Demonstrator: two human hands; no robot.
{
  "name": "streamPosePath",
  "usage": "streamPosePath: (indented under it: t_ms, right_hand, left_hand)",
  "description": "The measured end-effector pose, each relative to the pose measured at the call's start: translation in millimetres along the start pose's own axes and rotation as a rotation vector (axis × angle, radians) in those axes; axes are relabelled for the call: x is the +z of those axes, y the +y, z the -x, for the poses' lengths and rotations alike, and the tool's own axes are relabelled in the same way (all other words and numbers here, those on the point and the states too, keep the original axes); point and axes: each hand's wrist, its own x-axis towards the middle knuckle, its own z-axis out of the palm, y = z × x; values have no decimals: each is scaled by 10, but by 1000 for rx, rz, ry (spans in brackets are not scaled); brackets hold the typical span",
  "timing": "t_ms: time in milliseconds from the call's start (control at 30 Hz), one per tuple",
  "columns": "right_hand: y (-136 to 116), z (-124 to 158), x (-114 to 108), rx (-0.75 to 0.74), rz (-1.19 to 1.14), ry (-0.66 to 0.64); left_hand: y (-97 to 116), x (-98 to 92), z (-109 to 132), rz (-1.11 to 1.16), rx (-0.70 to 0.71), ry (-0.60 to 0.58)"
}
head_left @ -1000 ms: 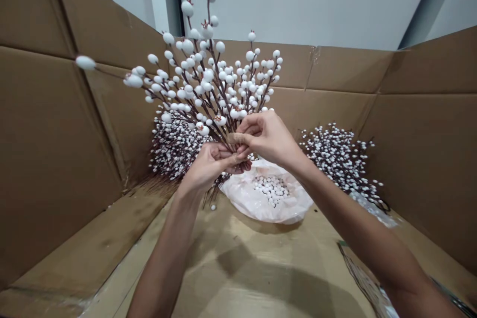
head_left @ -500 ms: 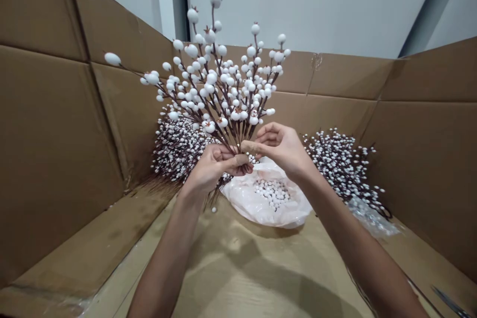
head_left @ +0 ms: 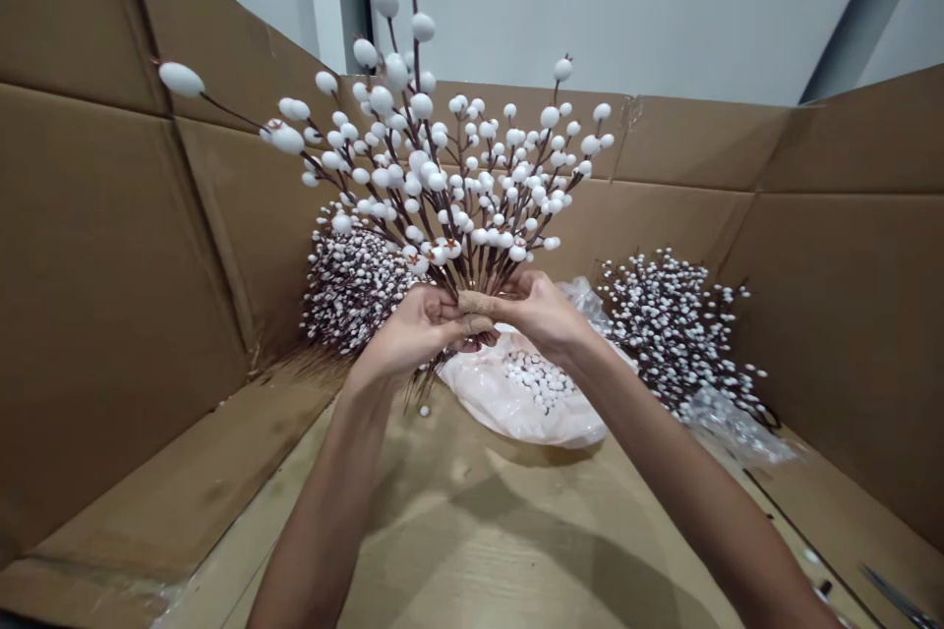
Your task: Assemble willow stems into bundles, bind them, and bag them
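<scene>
A fanned bunch of artificial berry stems (head_left: 442, 182), with white berries on dark brown stalks, stands upright before me above the table. My left hand (head_left: 409, 329) is closed round the lower stalks, thumb across the front. My right hand (head_left: 535, 310) grips the same stalks just above, its thumb over them and its fingers behind. Both thumbs look wrapped in tan tape. Below the hands lies a white plastic bag (head_left: 516, 413) with loose white berries (head_left: 542, 378) on it.
A large heap of berry stems (head_left: 350, 290) lies at the back left, another heap (head_left: 671, 329) at the back right. Clear plastic wrap (head_left: 737, 428) sits by the right heap. Scissors-like metal tool (head_left: 896, 595) at lower right. Cardboard walls (head_left: 95, 295) enclose the table (head_left: 479, 550).
My right hand has moved in left and down and now grips the stalks. The bunch has spread wider and come nearer, its top tilted toward me.
</scene>
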Motion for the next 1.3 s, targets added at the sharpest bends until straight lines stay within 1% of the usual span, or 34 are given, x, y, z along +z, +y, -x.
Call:
streamPosePath:
  t_ms: [100, 200, 267, 400, 467, 533, 667, 733, 833, 900, 967, 1000, 1067, 1133, 1200, 1267, 1300]
  right_hand:
    - [-28, -18, 4, 47, -81, -66]
    - [-38, 12, -19, 30, -150, -37]
    - [-16, 75, -22, -32, -119, 26]
    - [76, 234, 55, -253, 91, 172]
    - [127, 278, 111, -342, 121, 227]
    - [175, 285, 151, -397, 124, 258]
    - [245, 243, 182, -424, 164, 296]
    - [260, 232, 201, -459, 243, 324]
    - [252, 257, 262, -577, 488, 379]
    - [235, 298, 312, -654, 638, 381]
    - [211, 341, 346, -700, 718, 349]
    - [197, 357, 350, -701, 733, 324]
    - [161, 360, 324, -654, 706, 249]
    - [132, 312, 252, -564, 553, 201]
    - [145, 211, 159, -471, 335, 231]
    - [240, 72, 88, -308, 181, 268]
    - [325, -2, 75, -200, 152, 250]
  left_hand:
    - [18, -10, 12, 21, -29, -17]
    - [25, -30, 21, 63, -10, -32]
    - [31, -46, 19, 101, 5, -5]
    - [41, -78, -8, 183, 13, 76]
    - [32, -93, -21, 209, 13, 84]
    - [13, -103, -29, 217, 22, 87]
    - [-12, -111, -39, 194, 35, 122]
    - [-5, -111, -41, 176, 23, 127]
    - [18, -112, -38, 177, 13, 106]
    - [27, -115, -36, 183, 18, 103]
    - [27, -126, -38, 176, 42, 123]
    - [25, -138, -38, 170, 60, 139]
    - [24, -179, -37, 149, 101, 181]
    - [33, -249, -25, 113, 126, 230]
    - [54, -339, -4, 72, 136, 291]
    - [79, -428, 20, 45, 150, 350]
    - [90, -465, 31, 41, 162, 375]
